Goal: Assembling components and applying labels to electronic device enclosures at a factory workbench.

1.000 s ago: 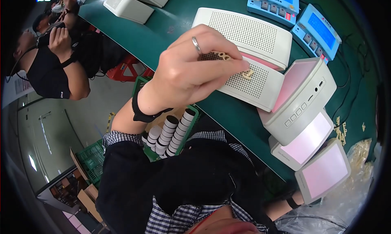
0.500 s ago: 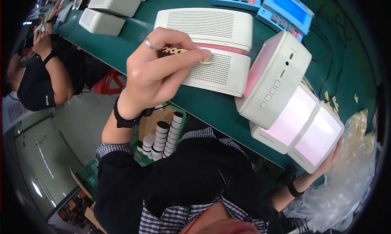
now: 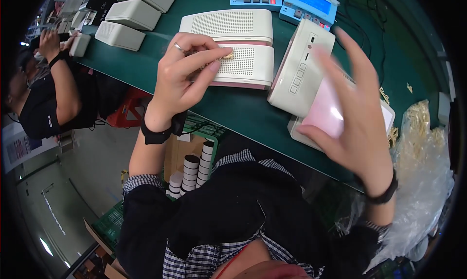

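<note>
My left hand (image 3: 182,75) is closed in a pinch on a small gold lettering badge (image 3: 228,56). It is above a white speaker (image 3: 258,65) with a perforated grille and pink underside; whether the badge touches the grille I cannot tell. Behind lies a second white speaker (image 3: 228,26). To the right, another white speaker (image 3: 301,65), tilted, shows a row of buttons and ports. Over its near right side my right hand (image 3: 357,118) is spread open and blurred, with nothing visible in it. Beneath that hand are devices with glossy pinkish faces (image 3: 323,106), partly hidden.
Blue test boxes (image 3: 309,4) with screens stand at the back. Several white speakers (image 3: 119,35) sit at the far left, near another person's arm (image 3: 68,84). A clear plastic bag (image 3: 413,172) with gold pieces lies at right. Below, a green crate (image 3: 211,152) holds stacked white cylinders.
My right hand has left the pinkish-faced device at the right edge and risen over the speakers, opening. My left hand still pinches the badge, now slightly farther left in view.
</note>
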